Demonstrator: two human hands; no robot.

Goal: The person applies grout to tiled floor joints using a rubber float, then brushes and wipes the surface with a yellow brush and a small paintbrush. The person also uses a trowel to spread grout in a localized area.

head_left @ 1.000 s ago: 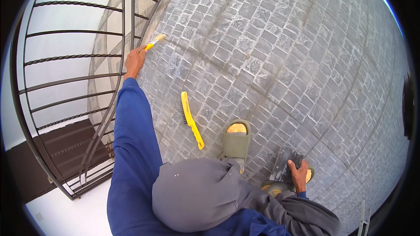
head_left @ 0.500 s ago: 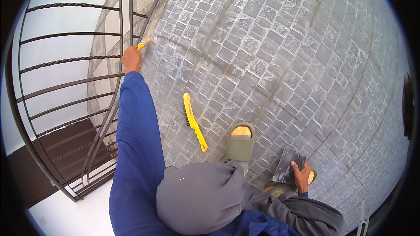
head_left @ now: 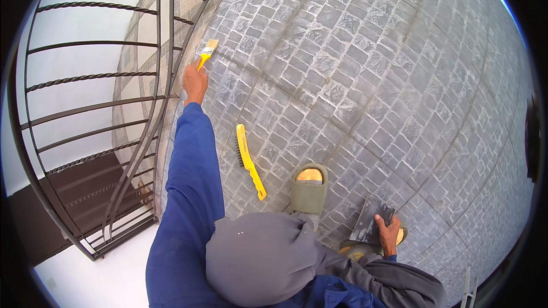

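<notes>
Left grip (head_left: 196, 84) (closed) holds yellow-handled paintbrush (head_left: 208, 52).

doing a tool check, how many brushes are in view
2: a paintbrush in the left hand, and a dark-bristled yellow brush lying on the paving. Others may be hidden from view.

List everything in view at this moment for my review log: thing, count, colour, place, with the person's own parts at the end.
Paintbrush: 1, yellow handle, pale bristles, in the left hand
Wire brush: 1, yellow handle, dark bristles, lying on the paving
Flat tool: 1, dark grey, in the right hand
Paving: 1 expanse, grey, beneath the tools
Railing: 1, dark, at left
Sandals: 2, olive, on the feet
Trousers: 1 pair, grey, bottom centre
Sleeves: 2, blue, on the arms
Left hand: 1, bare, beside the railing
Right hand: 1, bare, lower right
</notes>
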